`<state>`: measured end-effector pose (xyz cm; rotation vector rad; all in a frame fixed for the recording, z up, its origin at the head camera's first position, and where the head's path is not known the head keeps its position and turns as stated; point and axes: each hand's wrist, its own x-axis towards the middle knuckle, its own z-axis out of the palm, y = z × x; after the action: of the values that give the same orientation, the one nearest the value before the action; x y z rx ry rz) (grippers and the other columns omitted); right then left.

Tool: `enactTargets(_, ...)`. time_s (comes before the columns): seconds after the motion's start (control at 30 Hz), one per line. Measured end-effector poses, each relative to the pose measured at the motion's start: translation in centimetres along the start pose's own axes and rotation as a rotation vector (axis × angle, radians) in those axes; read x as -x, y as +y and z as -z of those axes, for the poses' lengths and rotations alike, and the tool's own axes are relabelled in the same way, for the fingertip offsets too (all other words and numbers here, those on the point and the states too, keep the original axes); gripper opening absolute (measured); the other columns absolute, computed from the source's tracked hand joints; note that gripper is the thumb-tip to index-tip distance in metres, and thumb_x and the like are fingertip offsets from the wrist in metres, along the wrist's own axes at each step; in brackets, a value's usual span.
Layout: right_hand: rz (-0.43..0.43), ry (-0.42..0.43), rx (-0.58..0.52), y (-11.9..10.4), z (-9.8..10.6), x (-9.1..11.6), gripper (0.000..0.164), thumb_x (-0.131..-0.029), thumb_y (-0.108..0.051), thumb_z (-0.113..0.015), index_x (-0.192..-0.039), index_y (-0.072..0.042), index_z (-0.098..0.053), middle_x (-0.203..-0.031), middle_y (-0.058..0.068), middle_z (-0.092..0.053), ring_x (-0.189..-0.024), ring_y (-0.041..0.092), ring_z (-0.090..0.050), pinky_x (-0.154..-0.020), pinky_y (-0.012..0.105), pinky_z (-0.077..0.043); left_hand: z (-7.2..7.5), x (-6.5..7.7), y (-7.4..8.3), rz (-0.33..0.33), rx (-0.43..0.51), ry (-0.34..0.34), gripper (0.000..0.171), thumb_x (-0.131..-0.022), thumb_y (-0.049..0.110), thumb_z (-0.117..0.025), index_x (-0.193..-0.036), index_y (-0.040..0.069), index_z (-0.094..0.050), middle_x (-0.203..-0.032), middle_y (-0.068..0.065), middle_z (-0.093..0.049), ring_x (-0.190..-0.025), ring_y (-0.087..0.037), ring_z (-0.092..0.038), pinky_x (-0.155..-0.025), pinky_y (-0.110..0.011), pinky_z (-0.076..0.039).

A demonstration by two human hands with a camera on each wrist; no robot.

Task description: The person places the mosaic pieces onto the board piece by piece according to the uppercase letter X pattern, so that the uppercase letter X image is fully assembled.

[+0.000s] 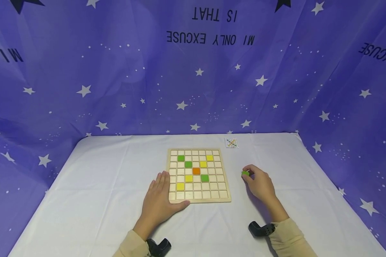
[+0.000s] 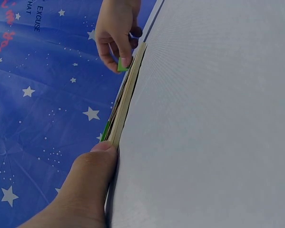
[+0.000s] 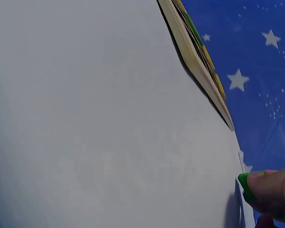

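A wooden grid board (image 1: 197, 200) lies flat on the white-covered table, with green, yellow and orange square tiles in some of its cells. One orange tile (image 1: 196, 171) sits near the middle. My left hand (image 1: 157, 200) rests at the board's near left corner, fingers straight along the left side and thumb against the front edge. To the right of the board, my right hand (image 1: 260, 184) pinches a green tile (image 1: 245, 173) between thumb and fingers, apart from the board. In the right wrist view the green tile (image 3: 247, 186) shows at the fingertips.
A small printed card (image 1: 231, 143) with a coloured grid pattern lies beyond the board's far right corner. White cloth (image 1: 93, 200) covers the table. A purple curtain (image 1: 141, 78) with stars and lettering hangs behind and at both sides.
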<state>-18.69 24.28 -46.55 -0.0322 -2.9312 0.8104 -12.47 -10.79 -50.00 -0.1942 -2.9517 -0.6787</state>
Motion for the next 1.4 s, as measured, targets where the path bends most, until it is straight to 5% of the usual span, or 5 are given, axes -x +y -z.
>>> enactTargets(0.47,0.119,-0.142,-0.269,-5.1,-2.8,2.2,0.02,-0.088,-0.019,-0.076,-0.107,-0.02,-0.072,-0.086,-0.006,-0.065,-0.07,0.011,-0.055,-0.058,0.021,-0.045,0.2,0.1,0.2,0.005,0.001,-0.012,0.131,-0.068,0.087,-0.059,-0.157,-0.001,-0.019,-0.165,-0.016,-0.02,-0.154,-0.031,-0.017,-0.126,-0.049,-0.018)
enactTargets(0.77,0.16,-0.173,-0.291,-6.3,-4.1,2.7,0.02,-0.084,-0.017,-0.08,-0.102,-0.024,-0.073,-0.078,-0.009,-0.061,-0.069,0.011,-0.052,-0.06,0.022,-0.044,0.1,0.0,0.1,0.001,-0.014,-0.011,0.131,-0.069,0.088,-0.058,-0.157,0.0,-0.017,-0.165,-0.016,-0.02,-0.154,-0.031,-0.018,-0.125,-0.049,-0.019)
enactTargets(1.03,0.208,-0.159,-0.246,-6.2,-4.4,2.7,0.022,-0.083,-0.02,-0.081,-0.103,-0.026,-0.075,-0.098,-0.013,-0.064,-0.076,0.008,-0.051,-0.065,0.021,-0.045,0.2,0.0,0.1,0.002,-0.011,-0.01,0.131,-0.069,0.087,-0.058,-0.157,0.0,-0.018,-0.165,-0.016,-0.02,-0.154,-0.031,-0.018,-0.125,-0.049,-0.019)
enactTargets(1.4,0.22,-0.156,-0.21,-5.9,-4.7,2.8,0.024,-0.083,-0.022,-0.082,-0.106,-0.024,-0.078,-0.1,-0.016,-0.061,-0.071,0.007,-0.048,-0.06,0.02,-0.044,0.1,0.1,0.1,-0.003,-0.007,0.005,0.13,-0.069,0.087,-0.059,-0.157,-0.001,-0.021,-0.164,-0.017,-0.023,-0.154,-0.032,-0.02,-0.125,-0.049,-0.02)
